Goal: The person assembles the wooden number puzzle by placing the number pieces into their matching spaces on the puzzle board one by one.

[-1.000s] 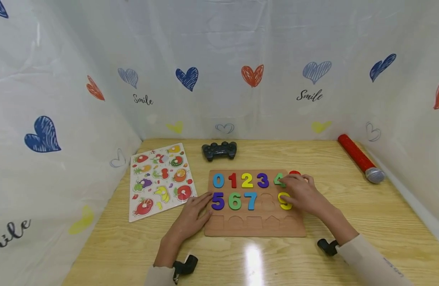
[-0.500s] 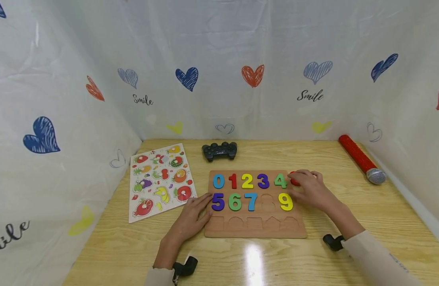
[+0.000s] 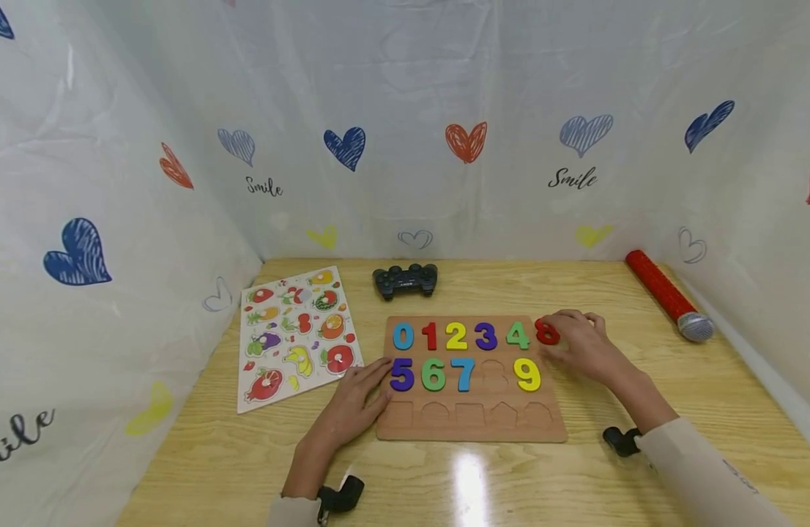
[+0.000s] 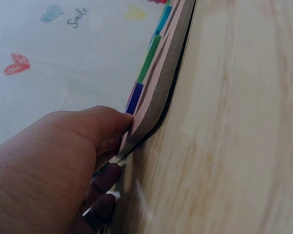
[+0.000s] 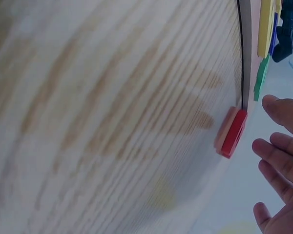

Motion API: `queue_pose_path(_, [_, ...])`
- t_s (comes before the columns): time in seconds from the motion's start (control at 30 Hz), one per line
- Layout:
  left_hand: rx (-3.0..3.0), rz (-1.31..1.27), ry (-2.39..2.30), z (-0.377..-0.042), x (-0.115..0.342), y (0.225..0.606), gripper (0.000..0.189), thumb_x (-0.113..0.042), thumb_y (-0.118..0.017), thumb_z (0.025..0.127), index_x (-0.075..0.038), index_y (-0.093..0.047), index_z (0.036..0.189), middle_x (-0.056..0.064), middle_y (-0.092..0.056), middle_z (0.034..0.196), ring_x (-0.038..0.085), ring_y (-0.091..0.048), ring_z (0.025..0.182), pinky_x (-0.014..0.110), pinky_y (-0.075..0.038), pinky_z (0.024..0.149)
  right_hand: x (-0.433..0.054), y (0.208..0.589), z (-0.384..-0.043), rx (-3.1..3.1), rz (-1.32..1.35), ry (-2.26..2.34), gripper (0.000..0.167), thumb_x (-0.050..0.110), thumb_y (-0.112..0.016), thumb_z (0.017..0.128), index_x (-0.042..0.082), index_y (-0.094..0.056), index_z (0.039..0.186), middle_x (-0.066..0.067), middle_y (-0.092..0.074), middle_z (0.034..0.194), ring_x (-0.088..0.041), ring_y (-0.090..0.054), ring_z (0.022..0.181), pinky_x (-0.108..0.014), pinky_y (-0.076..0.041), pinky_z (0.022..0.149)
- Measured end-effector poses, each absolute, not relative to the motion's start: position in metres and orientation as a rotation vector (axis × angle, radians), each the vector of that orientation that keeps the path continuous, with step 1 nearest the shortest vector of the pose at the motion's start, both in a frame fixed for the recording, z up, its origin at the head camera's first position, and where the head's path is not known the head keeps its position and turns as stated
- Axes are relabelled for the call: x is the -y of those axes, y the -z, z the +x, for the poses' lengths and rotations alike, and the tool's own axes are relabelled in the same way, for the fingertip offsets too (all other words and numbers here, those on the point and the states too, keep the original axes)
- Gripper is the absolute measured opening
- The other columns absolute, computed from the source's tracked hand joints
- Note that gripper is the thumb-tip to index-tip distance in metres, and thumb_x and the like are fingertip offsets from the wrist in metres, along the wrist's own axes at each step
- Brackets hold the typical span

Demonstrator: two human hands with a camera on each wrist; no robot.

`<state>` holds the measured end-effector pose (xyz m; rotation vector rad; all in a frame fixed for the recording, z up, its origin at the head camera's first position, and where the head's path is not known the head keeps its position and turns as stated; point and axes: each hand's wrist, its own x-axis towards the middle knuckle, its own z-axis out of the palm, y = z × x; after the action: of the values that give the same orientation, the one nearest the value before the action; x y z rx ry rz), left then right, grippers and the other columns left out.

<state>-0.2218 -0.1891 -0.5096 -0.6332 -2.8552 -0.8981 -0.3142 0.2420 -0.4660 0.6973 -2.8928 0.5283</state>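
Observation:
A wooden number puzzle board (image 3: 471,432) lies on the table, with coloured numerals 0 to 7 and the yellow 9 (image 3: 526,375) in two rows. The 8-shaped recess (image 3: 493,373) is bare. A red numeral 8 (image 3: 546,331) lies on the table by the board's upper right corner. My right hand (image 3: 579,348) hovers beside the 8, fingers loosely bent and spread; the right wrist view shows a gap between the fingertips (image 5: 271,102) and the red piece (image 5: 232,132). Against the board's left edge rests my left hand (image 3: 352,399), its fingertips touching the rim near the purple 5 (image 3: 401,374).
To the left lies a white fruit puzzle board (image 3: 293,388). A black game controller (image 3: 406,280) sits behind the number board. At the back right is a red microphone (image 3: 665,293). White curtains (image 3: 405,197) with printed hearts enclose the table (image 3: 576,490).
My right hand has moved right, off the green 4 and yellow 9, over to the red 8, which now shows more fully. My left hand stays at the board's edge.

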Motion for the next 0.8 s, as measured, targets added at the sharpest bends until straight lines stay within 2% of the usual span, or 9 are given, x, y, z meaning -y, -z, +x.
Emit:
queue_pose_path(0.23, [2.856,-0.615,0.903,-0.221,0.188,0.51,0.054,-0.031,-0.061,0.1,-0.011,-0.049,0.149,0.0,-0.043,0.155,0.025,-0.045,0.122,0.047,-0.039,0.101,-0.246,0.469,-0.322,2.915,0.661,-0.535,0.048,0.015,-0.082,0.084,-0.002,-0.064,0.125,-0.022,-0.065,0.119,-0.043,-0.043,0.123,-0.069,-0.02,0.095])
queue_pose_path(0.53, [2.869,-0.596,0.905,-0.22,0.187,0.509,0.054,-0.03,-0.061,0.1,-0.012,-0.049,0.15,0.0,-0.043,0.155,0.024,-0.045,0.121,0.047,-0.04,0.1,-0.251,0.472,-0.331,2.989,0.624,-0.489,0.056,0.02,-0.079,0.086,-0.005,-0.058,0.132,-0.026,-0.06,0.127,-0.044,-0.04,0.127,-0.07,-0.02,0.096])
queue_pose_path(0.8, [2.867,-0.61,0.896,-0.221,0.188,0.509,0.054,-0.03,-0.061,0.1,-0.011,-0.049,0.149,0.001,-0.043,0.155,0.024,-0.045,0.121,0.047,-0.039,0.1,-0.256,0.478,-0.339,3.024,0.615,-0.493,0.057,0.025,-0.078,0.087,-0.004,-0.058,0.132,-0.027,-0.059,0.128,-0.046,-0.039,0.128,-0.069,-0.021,0.095])
